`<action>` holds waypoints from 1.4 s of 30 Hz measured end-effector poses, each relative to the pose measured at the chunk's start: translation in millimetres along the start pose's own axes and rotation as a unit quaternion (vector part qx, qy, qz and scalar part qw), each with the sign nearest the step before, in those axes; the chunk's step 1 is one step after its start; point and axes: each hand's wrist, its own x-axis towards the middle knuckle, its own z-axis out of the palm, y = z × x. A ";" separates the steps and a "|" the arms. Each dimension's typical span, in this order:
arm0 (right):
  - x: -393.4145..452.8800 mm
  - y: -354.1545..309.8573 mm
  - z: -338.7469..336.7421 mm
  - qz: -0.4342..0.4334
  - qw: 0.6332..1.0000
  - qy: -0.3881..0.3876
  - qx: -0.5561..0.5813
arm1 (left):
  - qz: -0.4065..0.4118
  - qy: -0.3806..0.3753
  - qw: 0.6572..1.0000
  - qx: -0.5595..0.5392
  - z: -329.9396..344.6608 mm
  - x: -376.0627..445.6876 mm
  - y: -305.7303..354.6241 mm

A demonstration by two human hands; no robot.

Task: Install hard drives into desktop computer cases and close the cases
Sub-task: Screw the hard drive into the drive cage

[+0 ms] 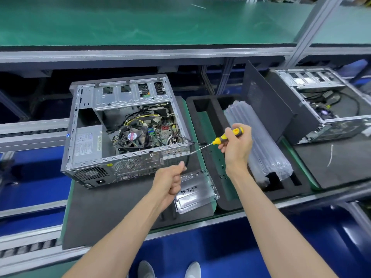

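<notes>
Screwdriver point(226, 137) is gripped in the right hand point(236, 145), fingers wrapped round its yellow and black handle, the shaft slanting down and left so that its tip points at the near right corner of the open computer case point(124, 129), which lies on its side to the left of that hand. Left hand point(170, 181) is the nearer to that corner, just in front of the case's rear panel, curled into a loose fist with the thumb up; whether it pinches a screw cannot be told. A metal drive bracket point(196, 191) lies flat on the mat just right of the left hand, apart from the case.
</notes>
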 end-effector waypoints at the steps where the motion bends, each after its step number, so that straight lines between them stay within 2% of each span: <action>1: -1.2 8.5 -4.6 0.007 1.000 -0.005 -0.020 | -0.003 0.020 0.998 0.056 -0.9 4.3 -8.1; 4: -5.0 33.7 -16.0 0.036 0.996 -0.020 -0.078 | 0.043 0.051 0.960 0.273 -1.0 16.8 -25.5; 6: -5.6 48.4 -22.8 0.070 0.989 -0.039 -0.127 | 0.080 0.057 0.916 0.388 1.6 23.0 -31.3; 8: -3.6 60.9 -30.2 0.114 0.979 -0.071 -0.152 | 0.113 0.051 0.857 0.500 6.5 26.0 -34.3; 11: 1.9 74.4 -40.1 0.156 0.964 -0.108 -0.187 | 0.153 0.043 0.776 0.611 15.0 28.4 -38.9; 13: 6.0 81.3 -45.1 0.169 0.959 -0.105 -0.201 | 0.173 0.022 0.752 0.635 22.8 29.3 -43.8; 18: 15.8 94.9 -52.9 0.243 0.959 -0.044 -0.139 | 0.181 -0.066 0.745 0.638 45.9 34.9 -60.4; 22: 16.9 101.1 -55.8 0.307 0.947 -0.040 -0.091 | 0.174 -0.084 0.740 0.644 57.7 41.6 -70.2; 30: 18.2 106.1 -59.6 0.304 0.946 -0.047 -0.097 | 0.168 -0.086 0.717 0.671 58.5 47.3 -77.0; 35: 20.1 105.9 -58.2 0.291 0.952 -0.041 -0.085 | 0.170 -0.096 0.732 0.653 52.9 47.3 -74.7; 38: 20.9 104.5 -57.1 0.269 0.959 -0.038 -0.087 | 0.187 -0.057 0.755 0.625 45.7 41.9 -70.0; 42: 20.3 100.0 -54.9 0.229 0.968 -0.039 -0.098 | 0.214 0.082 0.797 0.559 18.2 34.3 -54.4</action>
